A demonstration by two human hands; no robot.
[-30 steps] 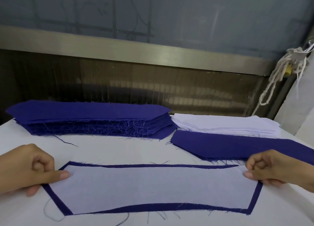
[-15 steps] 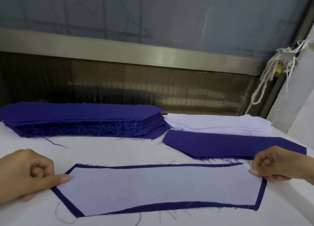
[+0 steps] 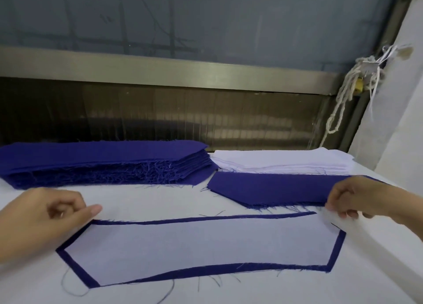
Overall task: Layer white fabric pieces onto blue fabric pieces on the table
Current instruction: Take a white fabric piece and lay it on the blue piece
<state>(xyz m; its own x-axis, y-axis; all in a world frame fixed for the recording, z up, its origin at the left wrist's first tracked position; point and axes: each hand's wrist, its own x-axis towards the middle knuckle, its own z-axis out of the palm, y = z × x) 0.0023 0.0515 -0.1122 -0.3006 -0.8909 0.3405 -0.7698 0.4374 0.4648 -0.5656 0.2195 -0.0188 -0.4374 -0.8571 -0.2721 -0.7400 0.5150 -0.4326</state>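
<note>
A white fabric piece [image 3: 201,246] lies on a slightly larger blue fabric piece [image 3: 206,269], whose edge shows as a thin border all round. My right hand [image 3: 357,198] pinches the white piece's upper right corner, which is lifted a little off the blue. My left hand [image 3: 45,221] sits at the pair's upper left edge with fingers curled and thumb pointing right. Nothing shows in its grasp, and the blue border is visible beside it.
A tall stack of blue pieces [image 3: 103,161] stands at the back left and a stack of white pieces [image 3: 281,161] at the back right. A small pile of blue pieces [image 3: 270,189] lies in front of it. The white table [image 3: 160,198] carries loose threads. A rope [image 3: 343,93] hangs at the right.
My left hand has come off the white piece's left edge and moved up to the corner. My right hand has lifted the right corner slightly. The view has shifted left.
</note>
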